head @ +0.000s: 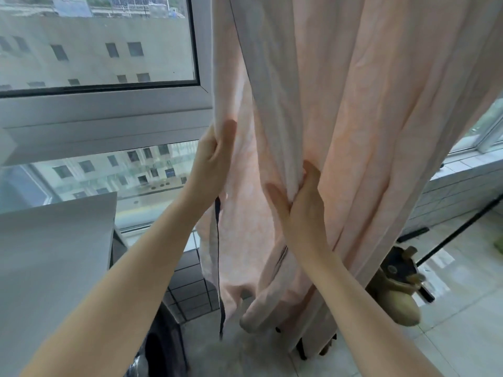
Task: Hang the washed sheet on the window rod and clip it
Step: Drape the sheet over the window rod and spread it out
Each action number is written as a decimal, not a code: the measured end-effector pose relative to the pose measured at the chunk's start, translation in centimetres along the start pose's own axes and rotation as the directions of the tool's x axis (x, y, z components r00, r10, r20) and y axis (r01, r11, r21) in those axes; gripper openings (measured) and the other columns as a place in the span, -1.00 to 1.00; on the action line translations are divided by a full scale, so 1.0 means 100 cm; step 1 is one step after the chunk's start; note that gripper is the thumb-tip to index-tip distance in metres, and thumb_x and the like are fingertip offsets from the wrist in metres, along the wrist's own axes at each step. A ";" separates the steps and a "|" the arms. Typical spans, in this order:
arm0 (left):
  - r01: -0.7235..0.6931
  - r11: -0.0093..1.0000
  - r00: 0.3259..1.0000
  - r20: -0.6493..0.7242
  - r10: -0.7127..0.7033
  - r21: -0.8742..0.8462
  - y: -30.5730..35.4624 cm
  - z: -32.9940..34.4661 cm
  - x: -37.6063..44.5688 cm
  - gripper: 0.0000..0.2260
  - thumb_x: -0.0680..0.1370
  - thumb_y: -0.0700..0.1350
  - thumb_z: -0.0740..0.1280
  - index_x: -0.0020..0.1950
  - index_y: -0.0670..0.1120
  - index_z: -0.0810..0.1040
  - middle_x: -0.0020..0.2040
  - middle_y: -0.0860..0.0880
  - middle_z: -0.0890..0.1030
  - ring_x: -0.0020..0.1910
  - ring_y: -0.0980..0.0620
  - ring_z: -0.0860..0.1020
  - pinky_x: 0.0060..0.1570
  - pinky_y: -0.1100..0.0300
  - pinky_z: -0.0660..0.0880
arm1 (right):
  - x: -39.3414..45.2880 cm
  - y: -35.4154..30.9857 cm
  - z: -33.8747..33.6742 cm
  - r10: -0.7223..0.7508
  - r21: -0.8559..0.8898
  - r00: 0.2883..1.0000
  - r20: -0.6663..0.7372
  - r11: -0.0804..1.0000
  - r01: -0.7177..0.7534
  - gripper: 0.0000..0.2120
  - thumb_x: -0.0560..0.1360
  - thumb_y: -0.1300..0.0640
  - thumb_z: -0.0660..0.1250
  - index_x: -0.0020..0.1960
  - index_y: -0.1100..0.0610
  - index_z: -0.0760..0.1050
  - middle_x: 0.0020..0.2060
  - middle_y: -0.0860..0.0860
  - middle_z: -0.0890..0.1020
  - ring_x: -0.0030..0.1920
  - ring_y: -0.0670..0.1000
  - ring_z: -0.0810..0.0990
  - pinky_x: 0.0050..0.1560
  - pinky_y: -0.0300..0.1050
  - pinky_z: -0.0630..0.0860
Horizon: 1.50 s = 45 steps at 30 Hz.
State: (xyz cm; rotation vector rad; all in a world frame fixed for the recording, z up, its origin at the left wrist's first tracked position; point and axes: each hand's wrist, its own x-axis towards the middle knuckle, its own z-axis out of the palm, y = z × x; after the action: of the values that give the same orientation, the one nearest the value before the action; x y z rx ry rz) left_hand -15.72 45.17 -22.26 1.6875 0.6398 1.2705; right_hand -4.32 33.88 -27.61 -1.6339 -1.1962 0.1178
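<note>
A pale pink sheet (353, 91) with a thin dark edge trim hangs down in long folds from above the frame, in front of the window. My left hand (215, 151) grips the sheet's left edge at about mid-height. To its right and lower, my right hand (302, 202) clutches a bunched fold in the middle of the sheet. The sheet's bottom end dangles just above the floor. The rod and any clips are out of view.
A white-framed window (109, 104) fills the upper left, with buildings outside. A white appliance top (54, 240) sits at lower left, a dark drum below it. A tiled ledge (462, 172) runs at right. A tan boot-like object (400, 292) and black stand legs (449, 240) lie on the glossy floor.
</note>
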 end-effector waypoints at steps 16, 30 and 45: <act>0.229 0.952 0.972 0.012 -0.237 0.202 -0.092 0.008 -0.064 -0.49 0.55 0.08 0.32 -0.43 -0.24 0.29 -0.51 -0.10 0.30 -0.51 0.01 0.25 -0.45 0.12 0.20 | 0.007 -0.005 0.002 -0.094 -0.210 0.995 -0.042 0.974 0.083 -0.67 0.58 -0.02 0.23 0.27 0.11 0.34 -0.12 0.02 0.59 -0.18 0.05 0.61 -0.16 0.01 0.59; 0.366 0.914 0.918 0.097 -0.386 0.176 -0.122 0.017 -0.093 -0.64 0.58 -0.24 0.27 -0.42 -0.14 0.33 -0.47 -0.04 0.34 -0.48 0.12 0.26 -0.40 0.19 0.22 | -0.018 -0.010 0.025 -0.027 0.116 0.997 0.075 0.993 0.018 -0.94 0.60 0.24 0.17 -0.03 0.14 0.39 -0.29 0.02 0.48 -0.28 -0.01 0.48 -0.30 -0.32 0.38; 0.547 0.793 0.836 -0.125 -0.535 0.267 -0.162 -0.014 -0.121 -0.82 0.55 -0.19 0.36 -0.19 -0.26 0.64 -0.29 -0.08 0.63 -0.26 -0.07 0.57 -0.21 0.09 0.48 | -0.046 0.047 0.053 0.177 -0.305 0.923 0.343 0.950 -0.069 -0.82 0.62 0.09 0.15 0.12 0.18 0.42 -0.07 0.04 0.53 -0.08 0.04 0.55 -0.03 -0.13 0.53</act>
State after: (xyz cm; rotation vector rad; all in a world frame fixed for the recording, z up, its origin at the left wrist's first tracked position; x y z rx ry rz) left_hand -19.34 43.25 -42.16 1.5400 1.2894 0.8199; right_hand -6.75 34.32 -35.71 -2.0067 -1.4423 0.3582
